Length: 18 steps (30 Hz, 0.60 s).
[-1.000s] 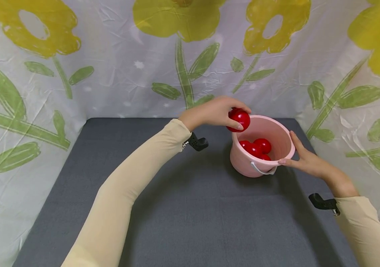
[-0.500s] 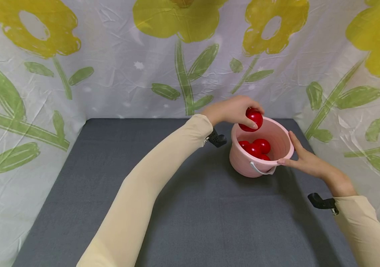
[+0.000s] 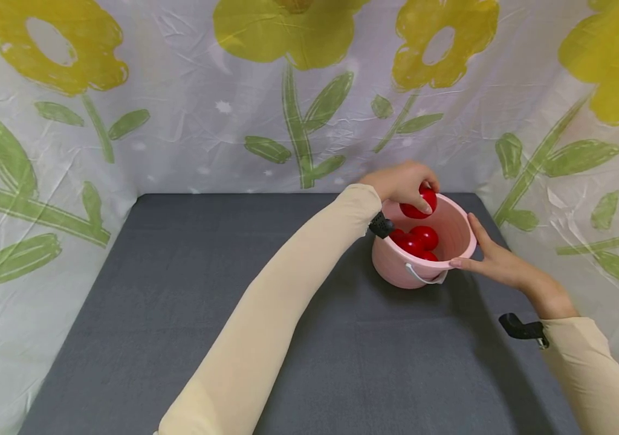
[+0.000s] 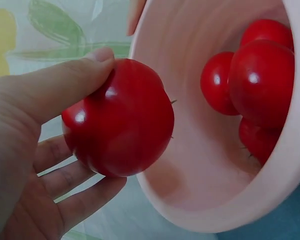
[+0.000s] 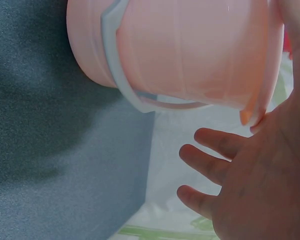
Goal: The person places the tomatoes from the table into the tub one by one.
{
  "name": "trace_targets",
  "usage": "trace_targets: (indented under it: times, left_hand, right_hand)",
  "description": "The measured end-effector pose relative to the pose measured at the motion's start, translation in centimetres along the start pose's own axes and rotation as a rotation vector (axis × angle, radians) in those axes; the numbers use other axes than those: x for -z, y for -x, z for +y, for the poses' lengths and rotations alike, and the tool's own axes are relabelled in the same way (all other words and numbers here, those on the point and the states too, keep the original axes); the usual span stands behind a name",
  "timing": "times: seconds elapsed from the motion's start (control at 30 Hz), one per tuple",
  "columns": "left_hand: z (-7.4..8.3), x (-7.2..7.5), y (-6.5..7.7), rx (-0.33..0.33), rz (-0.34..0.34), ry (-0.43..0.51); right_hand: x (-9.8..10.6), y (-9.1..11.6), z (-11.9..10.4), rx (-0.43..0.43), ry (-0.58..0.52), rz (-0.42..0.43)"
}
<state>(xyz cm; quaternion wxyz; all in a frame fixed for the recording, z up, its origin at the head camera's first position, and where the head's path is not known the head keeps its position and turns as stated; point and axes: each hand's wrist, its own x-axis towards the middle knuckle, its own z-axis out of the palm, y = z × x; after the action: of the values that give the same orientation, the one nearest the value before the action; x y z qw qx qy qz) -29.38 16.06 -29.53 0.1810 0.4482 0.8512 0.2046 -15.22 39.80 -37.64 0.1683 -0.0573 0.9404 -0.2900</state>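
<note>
A glossy red tomato [image 4: 122, 120] is held in my left hand [image 3: 403, 182], thumb on one side and fingers on the other. In the head view, it sits at the far left rim of a pink bucket [image 3: 396, 269], over the opening. Several more red tomatoes [image 4: 262, 82] lie together inside the bucket, one partly hidden under the others. My right hand [image 3: 505, 266] grips the bucket's right rim between thumb and index finger. In the right wrist view, its other fingers [image 5: 205, 165] are spread apart, away from the bucket wall.
The bucket stands upright at the back right of a dark grey table [image 3: 342, 362]. Its pale handle [image 5: 112, 55] hangs down on the near side. A flower-printed white cloth [image 3: 190, 121] encloses the table's back and sides.
My left hand has carried the tomato rightward, from the bucket's left edge to over its opening. My right hand stays on the rim, and the bucket stands in place.
</note>
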Motion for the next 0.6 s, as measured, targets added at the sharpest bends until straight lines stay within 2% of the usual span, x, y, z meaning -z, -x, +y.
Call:
trace_targets:
  times: [0.13,0.47,0.6]
  left_hand:
    - [-0.06,-0.27,-0.57,0.057,-0.002,0.006]
    - [0.03,-0.39,-0.91,0.135,-0.031,0.007]
    - [-0.02,-0.42,-1.14,0.146,-0.041,0.015]
  right_hand:
    - [-0.11,0.00,-0.05,0.001,-0.003,0.000]
    - [-0.21,-0.16,-0.34,0.018,-0.015,0.001]
    - [-0.21,-0.18,-0.36,0.017,-0.026,-0.001]
